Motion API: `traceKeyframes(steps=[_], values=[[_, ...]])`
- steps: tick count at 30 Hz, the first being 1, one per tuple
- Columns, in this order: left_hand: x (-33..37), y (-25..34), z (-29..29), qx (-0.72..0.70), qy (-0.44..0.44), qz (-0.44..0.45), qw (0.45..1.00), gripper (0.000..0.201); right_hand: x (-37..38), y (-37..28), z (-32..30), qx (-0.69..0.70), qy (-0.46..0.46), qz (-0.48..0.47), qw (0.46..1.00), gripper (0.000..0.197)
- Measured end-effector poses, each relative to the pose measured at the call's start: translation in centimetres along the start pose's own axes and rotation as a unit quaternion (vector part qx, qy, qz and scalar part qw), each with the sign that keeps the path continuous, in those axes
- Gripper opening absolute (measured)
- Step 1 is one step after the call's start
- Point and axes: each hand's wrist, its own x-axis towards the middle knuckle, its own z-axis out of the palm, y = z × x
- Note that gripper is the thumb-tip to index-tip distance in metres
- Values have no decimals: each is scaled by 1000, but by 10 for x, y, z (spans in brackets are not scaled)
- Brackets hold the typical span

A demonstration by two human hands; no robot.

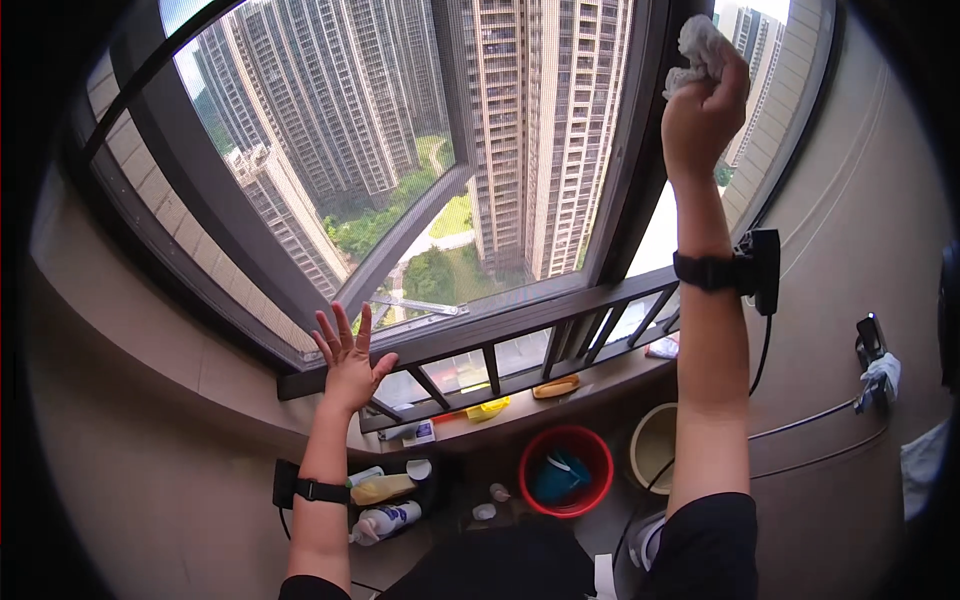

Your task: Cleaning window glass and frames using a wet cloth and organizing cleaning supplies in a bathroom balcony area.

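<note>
High at the upper right, my right hand (pixel 703 125) is closed round a crumpled whitish cloth (pixel 702 45). The cloth is up against the dark window frame (pixel 655 110) beside the right-hand pane; whether it touches the glass I cannot tell. Lower left, my left hand (pixel 352 375) has its fingers spread, resting at the corner of the frame by the railing (pixel 490 368). Near that hand, a window sash (pixel 405 225) stands tilted outward on a metal stay arm (pixel 420 304).
Below the railing, a ledge holds a brush (pixel 556 387) and a yellow item (pixel 488 409). A red bucket (pixel 607 470) with blue cloth inside, a cream bucket (pixel 643 450) and several bottles (pixel 388 520) stand on the floor. A tap (pixel 873 345) with hoses is at the right wall.
</note>
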Motion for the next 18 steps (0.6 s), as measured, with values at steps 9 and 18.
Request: traceKeyframes(steps=[9, 18], values=[[-4, 12, 2, 44, 21, 3, 999, 89, -281, -77, -142, -24, -229, 305, 924, 30], [-51, 43, -19, -134, 177, 4, 975, 55, -284, -185, -123, 142, -465, 31, 873, 28]])
